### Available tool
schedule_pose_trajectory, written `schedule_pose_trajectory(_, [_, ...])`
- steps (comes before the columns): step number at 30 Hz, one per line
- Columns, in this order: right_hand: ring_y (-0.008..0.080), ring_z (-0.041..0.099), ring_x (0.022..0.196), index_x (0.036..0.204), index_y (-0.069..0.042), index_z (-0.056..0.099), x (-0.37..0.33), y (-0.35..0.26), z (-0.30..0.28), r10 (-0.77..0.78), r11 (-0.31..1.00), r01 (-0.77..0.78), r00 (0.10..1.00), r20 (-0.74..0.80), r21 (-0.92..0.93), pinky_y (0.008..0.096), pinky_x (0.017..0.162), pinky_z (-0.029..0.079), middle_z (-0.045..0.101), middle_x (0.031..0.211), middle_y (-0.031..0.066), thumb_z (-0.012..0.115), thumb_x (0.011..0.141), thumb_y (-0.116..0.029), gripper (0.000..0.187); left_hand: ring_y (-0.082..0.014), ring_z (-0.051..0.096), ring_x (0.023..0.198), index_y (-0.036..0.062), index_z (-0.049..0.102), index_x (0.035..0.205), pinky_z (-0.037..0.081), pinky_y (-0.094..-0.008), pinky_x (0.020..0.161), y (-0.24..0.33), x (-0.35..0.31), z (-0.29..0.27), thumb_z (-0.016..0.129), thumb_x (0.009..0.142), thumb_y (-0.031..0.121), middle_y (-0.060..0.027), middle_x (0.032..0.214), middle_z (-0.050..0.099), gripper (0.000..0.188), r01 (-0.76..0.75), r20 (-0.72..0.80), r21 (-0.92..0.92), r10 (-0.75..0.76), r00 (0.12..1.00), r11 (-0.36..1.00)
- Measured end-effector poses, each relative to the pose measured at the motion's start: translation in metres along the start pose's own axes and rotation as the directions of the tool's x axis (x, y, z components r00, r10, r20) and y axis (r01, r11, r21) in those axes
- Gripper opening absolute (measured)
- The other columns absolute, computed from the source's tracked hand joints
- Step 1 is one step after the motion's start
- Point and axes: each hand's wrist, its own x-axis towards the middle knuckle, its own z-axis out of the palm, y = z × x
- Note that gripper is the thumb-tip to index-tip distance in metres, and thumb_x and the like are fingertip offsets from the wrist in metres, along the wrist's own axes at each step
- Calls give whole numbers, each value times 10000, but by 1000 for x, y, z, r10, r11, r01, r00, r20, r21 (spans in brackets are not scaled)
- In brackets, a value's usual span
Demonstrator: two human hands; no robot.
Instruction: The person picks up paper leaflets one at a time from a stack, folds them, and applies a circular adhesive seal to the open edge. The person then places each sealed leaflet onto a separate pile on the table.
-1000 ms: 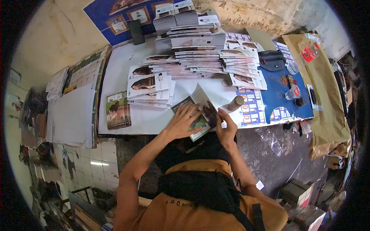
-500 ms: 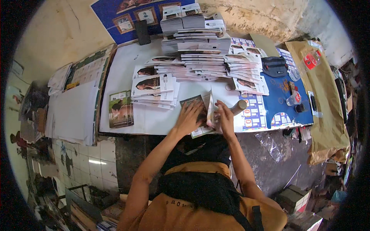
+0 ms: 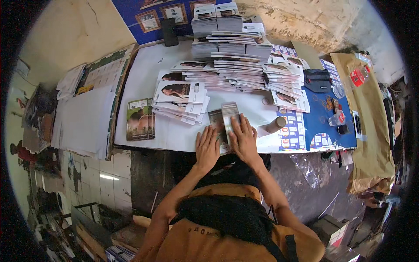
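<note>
While both hands lie flat, left hand [image 3: 206,147], right hand [image 3: 244,140], fingers released, pressing folded leaflet [image 3: 223,124].

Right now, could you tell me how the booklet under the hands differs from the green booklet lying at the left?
The booklet under the hands is being pressed by the left hand and right hand; the green booklet lies untouched. The first sits at the table's near edge, centre; the second lies apart, leftward. Both lie flat.

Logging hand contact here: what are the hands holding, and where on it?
Both hands press flat on a folded leaflet on the table: left hand on its left part, right hand on its right.
</note>
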Motion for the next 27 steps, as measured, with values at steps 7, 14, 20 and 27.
schedule_pose_trajectory(7, [362, 276, 1500, 1519, -156, 426, -3, -10, 27, -68, 979, 79, 995, 68, -187, 556, 1169, 285, 264, 1630, 196, 535, 974, -259, 565, -271, 491, 1384, -25, 582, 1337, 302, -494, 1178, -8, 6, -4, 591, 929, 93, -167, 1406, 591, 425, -31, -11, -5, 31, 999, 1000])
schedule_pose_trajectory(14, [350, 266, 1508, 1498, -143, 461, -8, -16, 35, -77, 971, 87, 996, 54, -221, 536, 1182, 286, 299, 1623, 174, 550, 929, -238, 584, -280, 474, 1397, -30, 563, 1351, 289, -495, 1187, -4, 0, -4, 558, 967, 111, -174, 1442, 558, 409, -31, -28, -31, 30, 999, 999])
schedule_pose_trajectory(20, [388, 330, 1470, 1458, -140, 495, -6, -17, 32, -114, 971, 119, 993, 40, -206, 559, 1139, 347, 349, 1585, 205, 562, 940, -212, 528, -271, 463, 1407, -32, 551, 1375, 286, -493, 1193, -6, 0, -3, 558, 986, 180, -164, 1461, 543, 442, -18, -34, -36, 17, 999, 999])
schedule_pose_trajectory(27, [397, 326, 1469, 1467, -138, 484, 16, -10, 36, -116, 970, 119, 993, 27, -214, 555, 1138, 346, 345, 1582, 218, 554, 952, -229, 528, -308, 470, 1385, -32, 525, 1387, 303, -501, 1176, -7, 26, -9, 563, 975, 195, -188, 1447, 540, 472, -16, -3, -7, 16, 1000, 1000])
